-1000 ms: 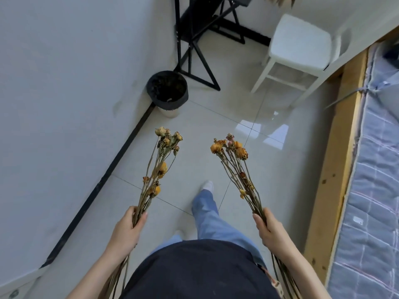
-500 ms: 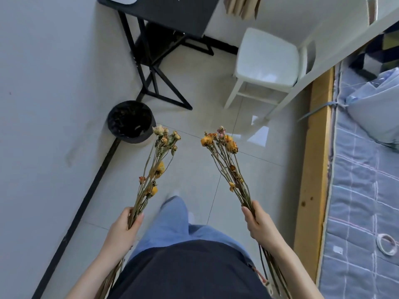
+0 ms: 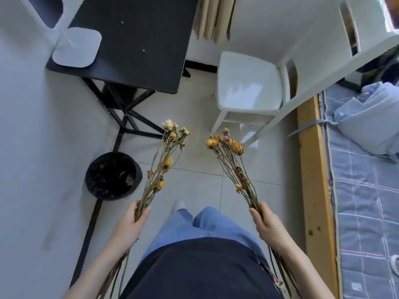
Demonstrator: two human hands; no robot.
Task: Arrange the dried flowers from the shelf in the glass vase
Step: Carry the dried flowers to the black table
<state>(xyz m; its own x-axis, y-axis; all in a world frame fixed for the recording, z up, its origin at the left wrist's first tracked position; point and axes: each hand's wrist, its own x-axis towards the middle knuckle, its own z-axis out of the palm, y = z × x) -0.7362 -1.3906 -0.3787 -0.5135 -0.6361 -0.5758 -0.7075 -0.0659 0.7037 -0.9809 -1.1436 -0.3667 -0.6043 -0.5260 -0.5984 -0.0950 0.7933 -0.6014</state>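
The person stands on a pale tiled floor [image 3: 200, 162], looking down, with 2 bunches held out in front of the body. The left hand [image 3: 129, 223] grips the left bunch of dried flowers [image 3: 164, 167] partway along its stems, fingers and thumb curled round them. Its pale and yellow heads point forward, and the stem ends trail back beneath the forearm. The right hand [image 3: 266, 223] grips the right bunch of dried flowers [image 3: 234, 167] the same way, its orange and yellow heads fanned forward. The 2 hands are well apart, 1 on each side of the person's blue trousers [image 3: 216, 223], and the 2 bunches do not touch. Ahead on the left a black table [image 3: 138, 44] stands against the wall, with a round black bin [image 3: 113, 175] on the floor near its legs. Ahead on the right is a white chair [image 3: 248, 83]. Along the right side runs a wooden bed frame [image 3: 313, 180] with a checked grey-blue mattress [image 3: 362, 212] beside it.
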